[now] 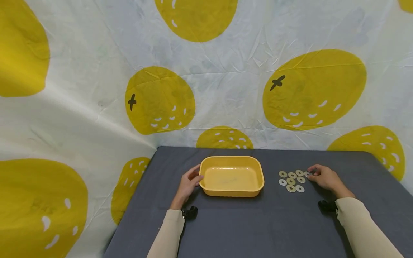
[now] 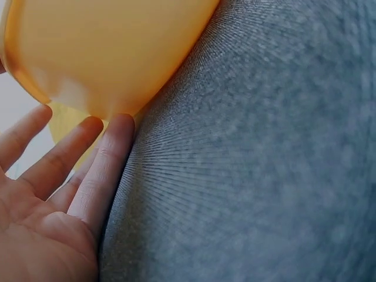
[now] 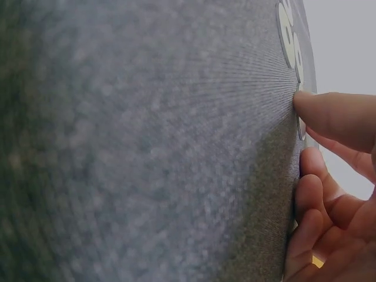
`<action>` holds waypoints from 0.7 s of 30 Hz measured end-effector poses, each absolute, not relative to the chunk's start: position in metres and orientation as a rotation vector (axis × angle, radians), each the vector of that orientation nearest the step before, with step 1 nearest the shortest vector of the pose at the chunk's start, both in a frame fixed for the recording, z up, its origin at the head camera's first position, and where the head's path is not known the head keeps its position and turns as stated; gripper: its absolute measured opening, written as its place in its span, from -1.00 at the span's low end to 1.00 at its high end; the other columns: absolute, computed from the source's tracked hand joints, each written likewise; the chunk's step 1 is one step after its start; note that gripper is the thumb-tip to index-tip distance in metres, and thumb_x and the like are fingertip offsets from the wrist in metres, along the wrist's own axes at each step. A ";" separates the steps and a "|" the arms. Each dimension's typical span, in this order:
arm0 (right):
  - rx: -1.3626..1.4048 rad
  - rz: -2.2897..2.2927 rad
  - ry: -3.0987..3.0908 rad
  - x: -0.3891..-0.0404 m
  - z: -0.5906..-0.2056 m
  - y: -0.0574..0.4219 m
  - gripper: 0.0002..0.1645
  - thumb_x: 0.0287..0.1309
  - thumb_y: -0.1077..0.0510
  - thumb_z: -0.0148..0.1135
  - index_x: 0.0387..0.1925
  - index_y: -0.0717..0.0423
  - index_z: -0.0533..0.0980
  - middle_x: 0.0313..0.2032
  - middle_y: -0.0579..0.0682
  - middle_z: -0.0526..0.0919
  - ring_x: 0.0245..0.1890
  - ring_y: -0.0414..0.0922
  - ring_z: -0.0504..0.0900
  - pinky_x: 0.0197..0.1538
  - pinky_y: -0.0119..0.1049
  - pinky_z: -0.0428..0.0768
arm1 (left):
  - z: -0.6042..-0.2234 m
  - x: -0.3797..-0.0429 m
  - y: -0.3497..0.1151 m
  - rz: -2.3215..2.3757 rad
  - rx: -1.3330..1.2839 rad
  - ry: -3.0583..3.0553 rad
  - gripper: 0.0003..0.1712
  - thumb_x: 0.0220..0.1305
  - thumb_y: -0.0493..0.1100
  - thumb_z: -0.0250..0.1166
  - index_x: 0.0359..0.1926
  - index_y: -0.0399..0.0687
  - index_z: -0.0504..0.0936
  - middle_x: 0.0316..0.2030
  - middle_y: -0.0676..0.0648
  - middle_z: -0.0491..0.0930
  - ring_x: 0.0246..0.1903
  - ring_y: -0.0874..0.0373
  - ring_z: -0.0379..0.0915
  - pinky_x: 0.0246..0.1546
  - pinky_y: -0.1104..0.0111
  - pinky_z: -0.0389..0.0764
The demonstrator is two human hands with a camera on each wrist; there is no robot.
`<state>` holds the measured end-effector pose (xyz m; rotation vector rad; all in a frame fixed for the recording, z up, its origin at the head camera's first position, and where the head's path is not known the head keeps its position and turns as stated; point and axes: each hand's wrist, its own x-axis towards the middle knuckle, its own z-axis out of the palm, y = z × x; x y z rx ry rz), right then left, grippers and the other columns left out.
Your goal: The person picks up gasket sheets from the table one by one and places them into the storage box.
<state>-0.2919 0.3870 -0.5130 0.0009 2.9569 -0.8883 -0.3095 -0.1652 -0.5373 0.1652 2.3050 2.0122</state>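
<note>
My left hand [image 1: 188, 184] holds the left end of a yellow plastic tray [image 1: 230, 193], its thumb over the rim and its fingers against the outer wall. In the left wrist view, the fingertips [image 2: 120, 123] touch the tray's wall [image 2: 117, 53] close to the tabletop. At the right, several flat washers [image 1: 291, 181], some brass-coloured and some silver, lie in a loose cluster. My right hand [image 1: 327, 179] pinches the rightmost washer [image 1: 307, 174] between thumb and index finger. Its other fingers curl near the cloth in the right wrist view, where this washer [image 3: 302, 130] is partly covered by the thumb.
A dark grey cloth [image 1: 238, 229] covers the table. Behind it and to the left hangs a white curtain [image 1: 226, 93] printed with large yellow fruit. Nothing lies inside the tray. Black wrist straps with cameras [image 1: 191, 213] sit on both wrists.
</note>
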 end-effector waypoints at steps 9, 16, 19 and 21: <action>0.020 -0.900 2.954 -0.294 -0.514 0.386 -0.56 0.31 0.10 0.27 0.04 0.38 0.51 -0.32 0.17 0.55 -0.35 0.02 0.48 -0.32 -0.26 0.36 | -0.533 -0.310 -0.168 1.965 0.189 2.291 -0.31 0.44 -0.20 0.28 0.54 0.04 0.32 0.34 -0.28 0.50 0.23 -0.11 0.54 0.08 0.14 0.71; 0.005 -0.915 2.917 -0.299 -0.513 0.388 -0.58 0.30 0.15 0.27 -0.01 0.44 0.48 -0.34 0.16 0.50 -0.35 0.01 0.46 -0.31 -0.25 0.36 | -0.540 -0.309 -0.167 1.984 0.155 2.301 -0.31 0.44 -0.09 0.31 0.52 0.24 0.34 0.36 -0.21 0.50 0.24 -0.05 0.53 0.10 0.16 0.70; -0.007 -0.931 2.923 -0.300 -0.514 0.388 -0.60 0.27 0.18 0.28 -0.05 0.45 0.46 -0.35 0.16 0.49 -0.35 0.00 0.45 -0.30 -0.25 0.36 | -0.543 -0.310 -0.167 1.983 0.161 2.312 -0.32 0.43 -0.05 0.32 0.51 0.29 0.36 0.34 -0.19 0.52 0.22 -0.04 0.55 0.08 0.17 0.71; -0.015 -0.936 2.933 -0.300 -0.515 0.387 -0.61 0.25 0.20 0.29 -0.07 0.45 0.44 -0.34 0.17 0.48 -0.34 0.01 0.45 -0.29 -0.25 0.36 | -0.545 -0.310 -0.168 1.987 0.164 2.310 -0.33 0.43 -0.05 0.32 0.49 0.32 0.38 0.33 -0.18 0.53 0.20 -0.02 0.57 0.07 0.18 0.72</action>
